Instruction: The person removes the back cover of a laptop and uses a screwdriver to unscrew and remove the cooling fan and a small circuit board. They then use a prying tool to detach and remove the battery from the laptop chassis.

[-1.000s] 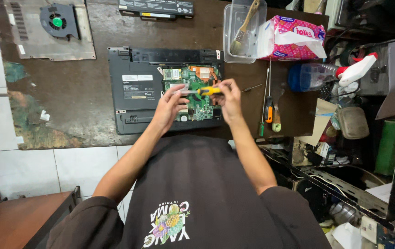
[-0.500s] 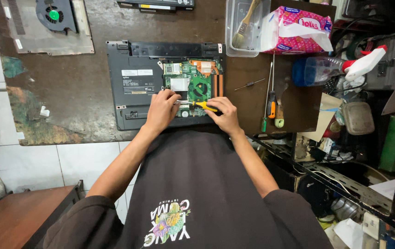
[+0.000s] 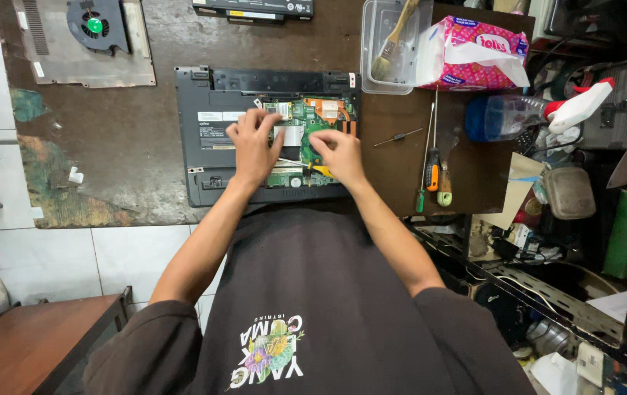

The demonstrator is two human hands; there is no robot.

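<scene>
Head view — one opened laptop [image 3: 211, 139], underside up on the brown workbench [image 3: 123, 132], its green circuit board [image 3: 306, 124] bare under both sets of fingers; the left hand [image 3: 253, 145] lies spread and pressing flat, while the right hand [image 3: 339, 152] is curled, what it pinches hidden. Judged stiff and fairly heavy at the casing but fragile at the board — best held by the plastic edges. Beyond the right fingertips: two screwdrivers [image 3: 430, 172], one brush [image 3: 390, 40], one tissue pack [image 3: 471, 53]; past the left, one fan panel [image 3: 86, 36].
</scene>
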